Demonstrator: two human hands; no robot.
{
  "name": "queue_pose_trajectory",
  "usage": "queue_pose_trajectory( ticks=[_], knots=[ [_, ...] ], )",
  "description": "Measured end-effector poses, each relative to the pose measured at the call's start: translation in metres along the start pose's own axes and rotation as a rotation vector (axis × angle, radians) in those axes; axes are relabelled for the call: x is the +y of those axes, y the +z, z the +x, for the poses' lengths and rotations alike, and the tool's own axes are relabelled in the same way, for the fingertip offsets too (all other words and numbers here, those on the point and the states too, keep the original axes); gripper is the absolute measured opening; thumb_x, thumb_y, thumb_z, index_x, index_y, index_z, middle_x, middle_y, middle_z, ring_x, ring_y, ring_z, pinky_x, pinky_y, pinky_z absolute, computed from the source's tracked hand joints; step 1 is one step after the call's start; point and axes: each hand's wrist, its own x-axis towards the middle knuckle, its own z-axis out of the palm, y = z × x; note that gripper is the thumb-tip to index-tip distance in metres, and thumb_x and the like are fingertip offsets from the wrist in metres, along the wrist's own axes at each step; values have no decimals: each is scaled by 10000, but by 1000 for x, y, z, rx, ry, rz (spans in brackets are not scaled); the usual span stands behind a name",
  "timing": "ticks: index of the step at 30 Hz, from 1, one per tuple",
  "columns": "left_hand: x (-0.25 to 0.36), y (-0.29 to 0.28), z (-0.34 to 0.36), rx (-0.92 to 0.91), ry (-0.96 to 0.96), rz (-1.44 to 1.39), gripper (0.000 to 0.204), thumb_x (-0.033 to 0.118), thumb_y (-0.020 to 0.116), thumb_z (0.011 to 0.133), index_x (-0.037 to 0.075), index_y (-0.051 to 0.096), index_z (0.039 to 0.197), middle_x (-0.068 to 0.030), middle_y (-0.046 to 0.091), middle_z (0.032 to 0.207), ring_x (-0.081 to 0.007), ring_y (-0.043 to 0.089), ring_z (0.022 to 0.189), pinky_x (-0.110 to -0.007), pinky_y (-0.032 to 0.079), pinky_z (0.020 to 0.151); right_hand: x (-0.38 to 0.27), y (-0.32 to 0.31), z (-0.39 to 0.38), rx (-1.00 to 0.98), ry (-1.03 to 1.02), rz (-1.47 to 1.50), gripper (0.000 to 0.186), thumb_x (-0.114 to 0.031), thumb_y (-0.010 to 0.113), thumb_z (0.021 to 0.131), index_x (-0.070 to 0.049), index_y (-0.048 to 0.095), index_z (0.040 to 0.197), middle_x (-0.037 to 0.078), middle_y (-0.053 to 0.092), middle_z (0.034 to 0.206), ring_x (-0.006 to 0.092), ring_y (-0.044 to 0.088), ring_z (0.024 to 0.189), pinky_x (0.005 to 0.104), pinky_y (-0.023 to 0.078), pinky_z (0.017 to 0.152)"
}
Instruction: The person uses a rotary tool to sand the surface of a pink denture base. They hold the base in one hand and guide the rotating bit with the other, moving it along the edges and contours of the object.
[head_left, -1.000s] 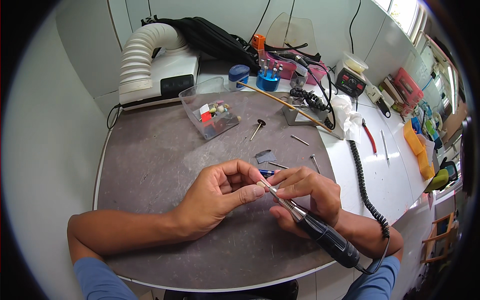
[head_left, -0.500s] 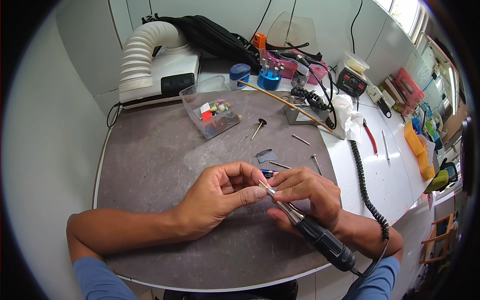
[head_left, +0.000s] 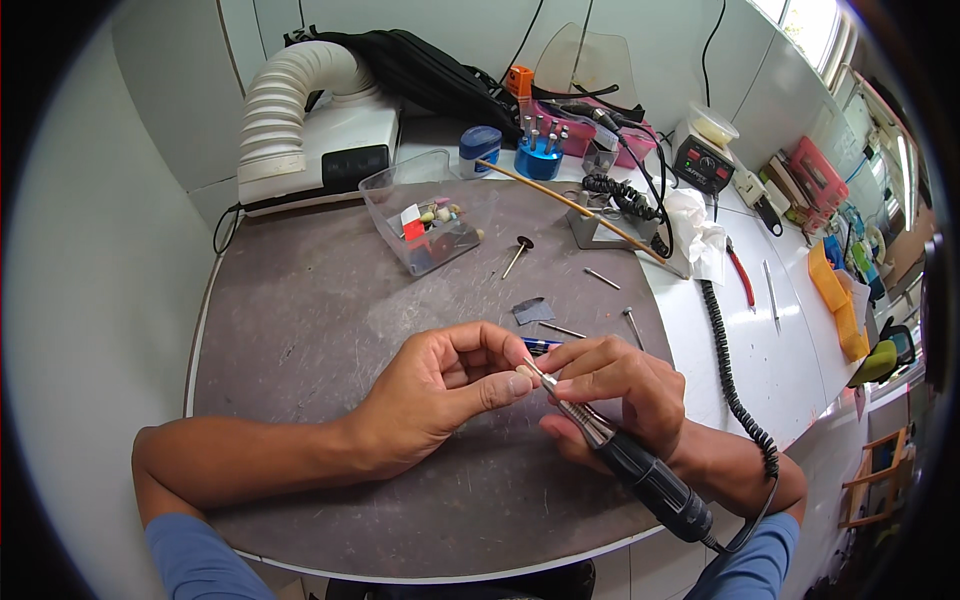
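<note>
My right hand is closed around a rotary handpiece, black at the back with a ribbed silver nose. Its cable runs off past my right forearm. Thumb and forefinger of my left hand pinch a small cream-coloured piece, mostly covered by the fingertips. The handpiece's thin tip meets or nearly meets this piece; contact is too small to make out. Just beyond my fingers lie a blue pen-like item, partly hidden, a scrap of dark grey abrasive sheet and a thin metal bur.
A clear plastic box holds several small polishing bits. Beyond my hands lie a disc on a shank and a wooden-handled brush across a grey stand. The white extractor with its hose stands back left; the control unit, back right.
The handpiece and my right hand have shifted slightly right, and the tip's angle against the cream piece differs a little. My left hand is almost still.
</note>
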Motion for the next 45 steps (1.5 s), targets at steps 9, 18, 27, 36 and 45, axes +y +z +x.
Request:
queue_pose_trajectory(
  ticks=[9,18,27,36,45],
  knots=[
    [1,0,0,-10,-4,-9,171,50,650,904,-1,574,1048,-64,606,1031,-108,590,986,-254,477,890,-1,-1,2,-35,-1,-4,300,-33,823,670,5,634,900,133,664,812,283,698,832,342,574,719],
    [1,-1,0,-13,-12,-22,176,44,646,904,-8,577,1058,-68,607,1031,-118,592,999,-261,477,897,-1,-1,2,-56,16,-15,297,-27,818,674,0,636,906,129,664,830,279,692,850,355,575,748],
    [0,0,0,-16,-2,-14,180,42,642,905,-4,575,1065,-66,608,1037,-121,593,1002,-263,476,901,-2,-2,3,-76,29,-11,306,-17,816,673,-1,623,910,129,665,841,277,690,840,373,576,785],
    [2,-1,0,-14,-35,-25,169,52,639,912,1,576,1061,-62,607,1035,-104,584,971,-244,473,859,-1,-1,1,-38,0,-1,300,-10,811,680,7,620,911,145,661,837,282,695,853,390,580,800],
    [1,-1,0,-34,-25,-58,169,53,643,908,5,580,1057,-56,606,1028,-98,579,951,-239,466,848,-1,-2,2,-62,-14,-9,307,-17,813,679,12,624,920,152,662,841,285,694,841,381,576,792]
  ],
)
